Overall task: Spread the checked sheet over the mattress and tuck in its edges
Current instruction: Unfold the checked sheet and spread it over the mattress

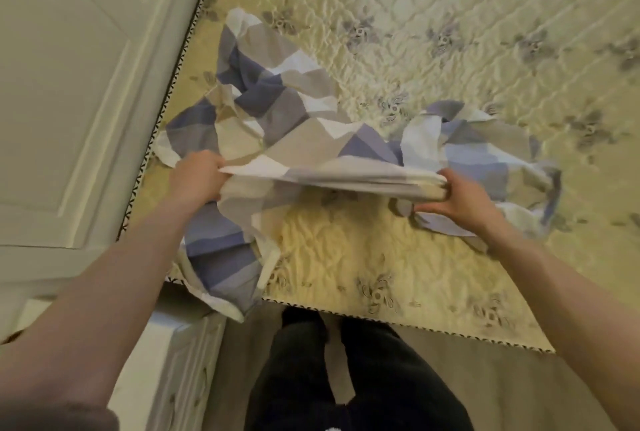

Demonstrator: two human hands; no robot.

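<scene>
The checked sheet [277,108], in blue, grey and white squares, lies crumpled on the near left corner of the quilted yellow mattress [450,32]. A bunched edge of it is stretched taut between my two hands, just above the mattress. My left hand [197,176] grips the edge at its left end. My right hand [464,197] grips a thick gathered fold at the right end. One end of the sheet hangs over the mattress's near left corner; another heap lies behind my right hand.
A white panelled headboard [69,84] runs along the mattress's left side. A white bedside cabinet [176,361] stands at the near left. My legs in dark trousers [346,378] stand on the floor against the mattress's near edge [433,330].
</scene>
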